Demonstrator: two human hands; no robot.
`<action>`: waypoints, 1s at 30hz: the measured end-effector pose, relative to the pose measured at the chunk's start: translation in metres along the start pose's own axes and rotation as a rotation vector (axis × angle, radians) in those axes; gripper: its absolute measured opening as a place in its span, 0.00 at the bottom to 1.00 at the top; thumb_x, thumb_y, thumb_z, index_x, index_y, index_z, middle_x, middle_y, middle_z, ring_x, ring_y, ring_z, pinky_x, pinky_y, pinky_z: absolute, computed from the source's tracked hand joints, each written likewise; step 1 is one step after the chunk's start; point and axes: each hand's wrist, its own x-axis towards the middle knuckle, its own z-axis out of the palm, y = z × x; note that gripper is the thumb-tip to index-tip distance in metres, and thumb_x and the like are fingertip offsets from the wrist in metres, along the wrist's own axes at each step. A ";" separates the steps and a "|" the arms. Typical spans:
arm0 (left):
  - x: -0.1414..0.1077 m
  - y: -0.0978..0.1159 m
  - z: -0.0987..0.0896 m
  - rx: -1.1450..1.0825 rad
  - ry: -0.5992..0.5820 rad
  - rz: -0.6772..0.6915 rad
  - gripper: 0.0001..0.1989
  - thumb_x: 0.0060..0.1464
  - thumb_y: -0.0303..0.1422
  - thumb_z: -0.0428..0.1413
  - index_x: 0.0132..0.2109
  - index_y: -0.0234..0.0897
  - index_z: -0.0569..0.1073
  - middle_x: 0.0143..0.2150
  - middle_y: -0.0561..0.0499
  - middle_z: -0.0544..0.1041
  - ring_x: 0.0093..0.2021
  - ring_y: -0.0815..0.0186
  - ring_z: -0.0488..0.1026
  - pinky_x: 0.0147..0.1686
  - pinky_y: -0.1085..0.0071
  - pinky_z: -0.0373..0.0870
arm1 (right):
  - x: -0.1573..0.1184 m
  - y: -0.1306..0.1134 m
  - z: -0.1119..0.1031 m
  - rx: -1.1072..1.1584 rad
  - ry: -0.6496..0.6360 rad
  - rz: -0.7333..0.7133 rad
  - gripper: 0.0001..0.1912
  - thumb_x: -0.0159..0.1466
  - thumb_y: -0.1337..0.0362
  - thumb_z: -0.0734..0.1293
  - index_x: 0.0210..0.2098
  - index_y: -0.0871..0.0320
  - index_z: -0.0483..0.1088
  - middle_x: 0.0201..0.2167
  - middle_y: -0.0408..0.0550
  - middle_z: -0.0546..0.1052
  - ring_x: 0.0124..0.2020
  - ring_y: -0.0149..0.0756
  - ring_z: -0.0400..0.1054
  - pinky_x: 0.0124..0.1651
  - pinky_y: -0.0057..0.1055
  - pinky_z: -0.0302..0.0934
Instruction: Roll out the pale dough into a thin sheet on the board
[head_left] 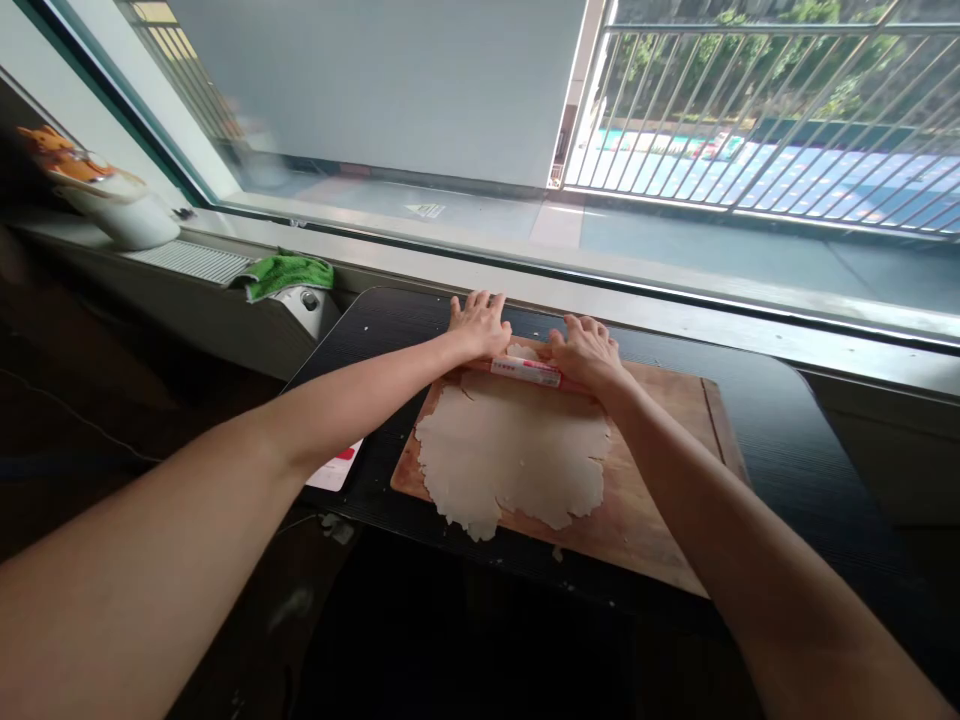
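A thin, pale sheet of rolled dough (517, 445) with ragged edges lies on a wooden cutting board (652, 510). Its near left edge hangs past the board's front. Across the far part of the dough is a rolling pin (525, 371) with a white and pink label in its middle. My left hand (480, 325) rests on the pin's left part, palm down, its fingers spread forward. On the right part, my right hand (586, 350) presses down with its fingers stretched ahead. Both palms hide the pin's ends. A bit of dough shows beyond the pin, between the hands.
The board lies on a black table (780, 440) beside a window ledge (675, 335). A phone-like white and red item (335, 470) is under my left forearm. Left stand a green cloth (289, 273) and a white pot (139, 215). Dough crumbs dot the table's front edge.
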 end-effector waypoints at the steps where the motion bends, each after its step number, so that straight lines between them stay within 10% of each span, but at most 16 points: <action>1: -0.010 -0.002 0.001 0.000 -0.025 0.033 0.29 0.64 0.38 0.43 0.70 0.37 0.58 0.72 0.39 0.59 0.72 0.49 0.53 0.67 0.41 0.50 | -0.011 0.001 0.002 -0.016 -0.007 -0.051 0.27 0.70 0.54 0.51 0.63 0.57 0.64 0.65 0.59 0.65 0.66 0.54 0.55 0.64 0.55 0.52; 6: -0.055 -0.008 0.007 0.035 0.041 0.225 0.27 0.67 0.39 0.41 0.69 0.40 0.62 0.73 0.43 0.59 0.72 0.52 0.52 0.69 0.46 0.47 | -0.059 0.006 0.011 -0.119 0.061 -0.293 0.26 0.72 0.55 0.49 0.63 0.53 0.65 0.67 0.53 0.64 0.69 0.50 0.50 0.67 0.51 0.48; 13: -0.001 0.000 0.001 0.003 0.281 0.111 0.24 0.67 0.33 0.42 0.66 0.36 0.65 0.68 0.41 0.65 0.71 0.55 0.55 0.69 0.51 0.46 | -0.003 0.002 -0.002 -0.045 0.177 -0.112 0.26 0.70 0.58 0.52 0.62 0.58 0.64 0.65 0.60 0.64 0.67 0.53 0.52 0.66 0.54 0.48; 20: -0.054 -0.016 0.007 -0.010 0.085 0.383 0.26 0.65 0.40 0.45 0.68 0.43 0.63 0.70 0.47 0.64 0.71 0.54 0.53 0.70 0.51 0.44 | -0.040 0.009 0.008 -0.048 0.105 -0.335 0.25 0.70 0.52 0.53 0.61 0.52 0.66 0.64 0.53 0.68 0.68 0.50 0.51 0.66 0.49 0.50; 26: -0.004 -0.010 0.000 -0.011 0.028 0.103 0.26 0.67 0.38 0.42 0.69 0.39 0.61 0.71 0.43 0.61 0.72 0.53 0.52 0.68 0.45 0.47 | 0.008 0.008 -0.008 0.137 0.179 -0.050 0.29 0.70 0.56 0.52 0.65 0.62 0.61 0.64 0.62 0.66 0.64 0.52 0.58 0.64 0.50 0.54; 30: -0.010 -0.012 0.000 -0.032 0.120 0.224 0.24 0.66 0.39 0.43 0.63 0.36 0.68 0.66 0.41 0.68 0.68 0.53 0.58 0.68 0.48 0.50 | -0.010 0.017 -0.009 0.013 0.107 -0.406 0.24 0.71 0.55 0.54 0.58 0.56 0.72 0.62 0.56 0.69 0.68 0.50 0.54 0.66 0.49 0.53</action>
